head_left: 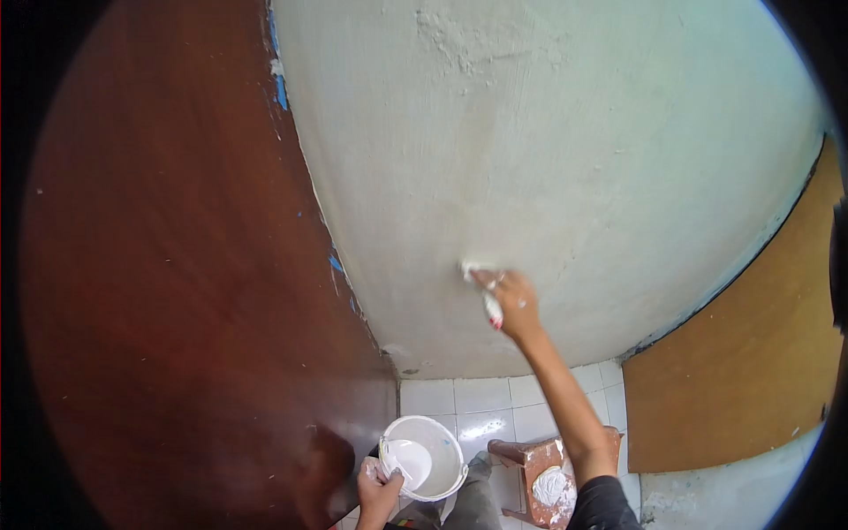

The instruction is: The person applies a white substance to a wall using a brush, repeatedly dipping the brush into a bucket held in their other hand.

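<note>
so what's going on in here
A person's right hand holds a paintbrush with its bristles at the pale wall, just ahead. The left hand grips the rim of a white bucket, which has white paint in the bottom. Below the right arm stands a brown stool, its top spattered white, with a whitish lump on it. The wall's upper part shows a rough, bumpy patch.

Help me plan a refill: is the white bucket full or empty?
Neither, partly filled: white paint lies low inside the bucket, its surface well below the rim.
</note>
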Tool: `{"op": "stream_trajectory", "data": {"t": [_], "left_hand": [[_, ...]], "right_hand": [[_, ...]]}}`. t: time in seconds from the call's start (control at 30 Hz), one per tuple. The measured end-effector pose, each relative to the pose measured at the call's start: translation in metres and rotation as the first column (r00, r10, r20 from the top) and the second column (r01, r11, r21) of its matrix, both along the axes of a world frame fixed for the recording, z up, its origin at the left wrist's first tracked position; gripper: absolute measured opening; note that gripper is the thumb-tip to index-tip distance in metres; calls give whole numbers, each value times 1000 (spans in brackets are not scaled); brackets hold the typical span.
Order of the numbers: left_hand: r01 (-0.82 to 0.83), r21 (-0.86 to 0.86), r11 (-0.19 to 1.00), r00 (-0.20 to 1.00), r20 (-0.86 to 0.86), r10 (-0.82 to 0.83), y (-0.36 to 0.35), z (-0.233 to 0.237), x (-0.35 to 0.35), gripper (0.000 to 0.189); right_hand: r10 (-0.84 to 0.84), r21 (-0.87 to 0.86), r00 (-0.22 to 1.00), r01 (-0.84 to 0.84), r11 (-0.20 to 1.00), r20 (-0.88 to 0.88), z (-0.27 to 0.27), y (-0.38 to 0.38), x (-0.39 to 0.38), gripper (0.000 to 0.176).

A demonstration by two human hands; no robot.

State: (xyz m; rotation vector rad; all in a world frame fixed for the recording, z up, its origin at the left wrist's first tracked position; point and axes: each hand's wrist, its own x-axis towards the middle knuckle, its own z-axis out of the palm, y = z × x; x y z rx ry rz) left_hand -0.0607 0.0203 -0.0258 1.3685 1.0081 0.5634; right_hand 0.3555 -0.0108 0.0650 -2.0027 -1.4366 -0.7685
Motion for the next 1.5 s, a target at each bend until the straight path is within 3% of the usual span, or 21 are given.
{"op": "stream_trajectory", "data": {"t": [0.17, 0.27, 0.33, 0.47, 0.57, 0.73, 0.83, 0.9, 0.97, 1.07, 1.17, 1.23, 1.3, 1.4, 1.5], "left_hand": [[12, 2, 1000, 999, 32, -12, 0, 15, 2, 23], [55, 2, 998, 998, -10, -55, -1, 30, 7, 22], [54, -10, 998, 999, -3, -54, 1, 41, 10, 21], [-4, -107, 994, 999, 40, 8, -3, 56, 12, 20], [22, -24, 999, 998, 64, -20, 3, 45, 11, 21], [38, 51, 998, 995, 89, -42, 8, 42, 16, 22], [9, 21, 1000, 984, 177, -13, 3, 48, 21, 23], [4, 28, 1000, 981, 194, -10, 3, 47, 23, 23], [-3, 46, 999, 979, 204, -7, 2, 43, 24, 24], [-10, 85, 996, 982, 190, -6, 0, 49, 29, 24], [-19, 48, 999, 980, 200, 9, -2, 58, 37, 24], [-21, 49, 999, 978, 209, 10, -3, 59, 37, 24], [-13, 94, 995, 978, 210, -7, -2, 52, 33, 24], [0, 95, 995, 967, 254, -24, -5, 63, 33, 24], [23, 81, 996, 974, 224, -41, -3, 68, 26, 23]], "right_hand": [[-84, 337, 972, 5, 941, 220, 194, 4, 11, 54], [-152, 353, 946, 44, 935, 286, 206, 10, 2, 56], [-180, 255, 929, 98, 962, 325, 155, 13, -2, 57], [-7, 40, 974, -2, 999, 228, 45, 14, -15, 51], [34, -3, 990, -34, 999, 138, 67, 3, -8, 51], [-1, 226, 968, -58, 972, 252, 227, -4, 24, 54], [-83, 352, 930, -52, 935, 357, 320, -15, 11, 43], [-173, 371, 908, 21, 928, 381, 332, -19, 4, 47], [-186, 312, 910, 66, 948, 371, 307, -24, -2, 51], [-101, 182, 884, 18, 983, 456, 229, -25, -2, 50], [3, 59, 937, -25, 998, 348, 204, -31, -10, 43], [49, 61, 956, -69, 996, 289, 227, -43, -12, 42], [39, 154, 913, -111, 982, 407, 275, -53, -2, 39], [-147, 331, 847, -36, 943, 511, 399, -69, -18, 33], [-285, 423, 767, 19, 906, 575, 442, -78, -43, 33]]}}
